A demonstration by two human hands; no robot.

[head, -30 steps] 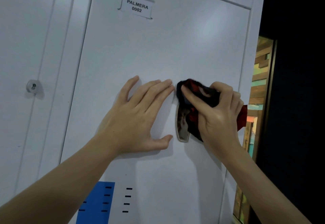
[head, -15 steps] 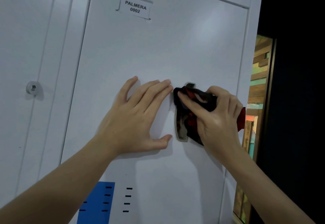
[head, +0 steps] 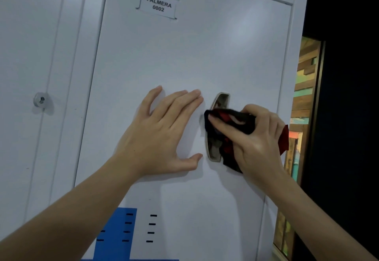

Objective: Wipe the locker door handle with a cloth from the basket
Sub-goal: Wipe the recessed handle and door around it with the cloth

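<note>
Right hand (head: 254, 143) grip: clamped on bunched cloth (head: 229, 121) | handle (head: 215, 127) directly under grip, long axis vertical, top end bare above it | left hand (head: 162, 129) grip: splayed flat on locker door (head: 184, 59), just beside handle.

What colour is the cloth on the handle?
Black with red patches, seen in the head view: cloth.
</note>
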